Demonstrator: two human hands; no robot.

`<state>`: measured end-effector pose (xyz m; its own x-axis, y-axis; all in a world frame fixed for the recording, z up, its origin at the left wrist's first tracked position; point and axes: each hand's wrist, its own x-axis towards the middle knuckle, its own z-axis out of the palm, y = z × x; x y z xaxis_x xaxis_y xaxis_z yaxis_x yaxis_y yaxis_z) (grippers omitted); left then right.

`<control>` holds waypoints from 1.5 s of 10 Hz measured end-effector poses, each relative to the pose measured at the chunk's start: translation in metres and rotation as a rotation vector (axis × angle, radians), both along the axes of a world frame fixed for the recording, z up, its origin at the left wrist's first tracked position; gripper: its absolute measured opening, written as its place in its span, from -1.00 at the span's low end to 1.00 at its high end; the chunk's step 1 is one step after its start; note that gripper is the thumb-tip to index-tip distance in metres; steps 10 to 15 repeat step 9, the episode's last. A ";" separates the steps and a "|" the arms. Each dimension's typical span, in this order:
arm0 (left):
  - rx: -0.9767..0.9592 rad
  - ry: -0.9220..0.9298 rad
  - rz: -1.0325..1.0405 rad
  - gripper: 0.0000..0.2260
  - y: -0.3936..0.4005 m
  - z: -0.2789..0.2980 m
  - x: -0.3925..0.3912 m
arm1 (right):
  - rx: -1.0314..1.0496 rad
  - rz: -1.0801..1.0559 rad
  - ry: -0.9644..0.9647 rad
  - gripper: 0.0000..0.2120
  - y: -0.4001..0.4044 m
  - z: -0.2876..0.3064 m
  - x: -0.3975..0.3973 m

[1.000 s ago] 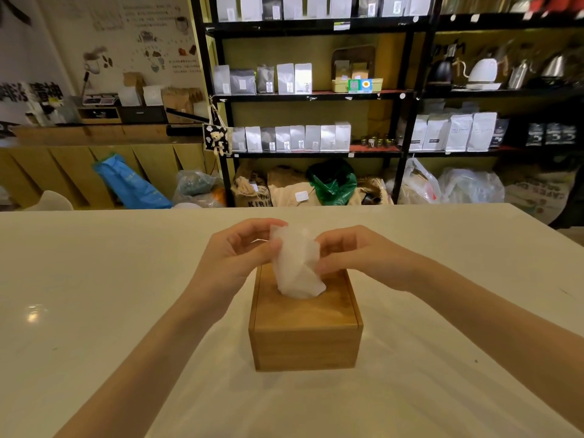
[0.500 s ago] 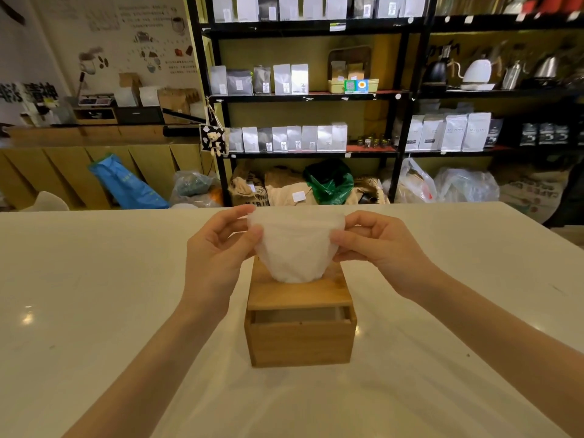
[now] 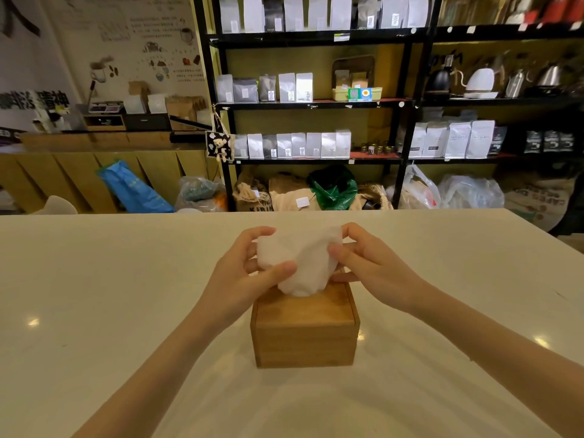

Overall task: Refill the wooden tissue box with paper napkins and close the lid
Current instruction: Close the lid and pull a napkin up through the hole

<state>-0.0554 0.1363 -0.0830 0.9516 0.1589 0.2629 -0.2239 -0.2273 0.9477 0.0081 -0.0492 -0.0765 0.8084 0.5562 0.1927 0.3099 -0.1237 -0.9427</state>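
The left hand [image 3: 249, 273] pinches the left side of the white paper napkin [image 3: 298, 263], thumb across the front of it and fingers curled behind its upper edge. The napkin stands bunched between the two hands, and its lower end goes down into the top of the wooden tissue box [image 3: 305, 331], which sits on the pale desk [image 3: 110, 311] directly below both hands and a little nearer the person than the fingertips. The lid [image 3: 305, 308] lies flat across the box and looks seated along the near edge; the far edge is hidden behind the napkin and fingers. The right hand [image 3: 369, 263] grips the napkin's right side, thumb in front, fingers curled over the top corner. By my reading the refill and lid are done, and the step in hand is shaping the top sheet. Next, probably, a light tug or fluff so the sheet stands free, then both hands let go without lifting the box.
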 end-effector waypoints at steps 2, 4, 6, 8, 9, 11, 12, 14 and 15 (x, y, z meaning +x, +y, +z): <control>-0.029 0.021 -0.003 -0.61 0.001 0.002 0.002 | -0.012 -0.015 -0.003 -0.91 0.000 -0.001 -0.001; -0.077 0.070 -0.034 -0.92 0.003 -0.003 0.007 | -0.004 -0.046 -0.030 -0.88 0.004 0.000 -0.003; -0.139 0.076 -0.058 -0.85 -0.004 0.002 0.009 | -0.041 -0.064 -0.063 -0.85 0.006 0.000 -0.003; -0.013 0.102 -0.037 -0.87 -0.002 0.019 0.008 | -0.140 -0.065 -0.141 -0.85 -0.008 0.013 0.000; 0.019 0.080 -0.007 -0.78 0.007 0.055 0.022 | -0.082 -0.135 -0.230 -0.65 -0.022 0.056 -0.006; 0.019 0.080 -0.007 -0.78 0.007 0.055 0.022 | -0.082 -0.135 -0.230 -0.65 -0.022 0.056 -0.006; 0.019 0.080 -0.007 -0.78 0.007 0.055 0.022 | -0.082 -0.135 -0.230 -0.65 -0.022 0.056 -0.006; 0.019 0.080 -0.007 -0.78 0.007 0.055 0.022 | -0.082 -0.135 -0.230 -0.65 -0.022 0.056 -0.006; 0.019 0.080 -0.007 -0.78 0.007 0.055 0.022 | -0.082 -0.135 -0.230 -0.65 -0.022 0.056 -0.006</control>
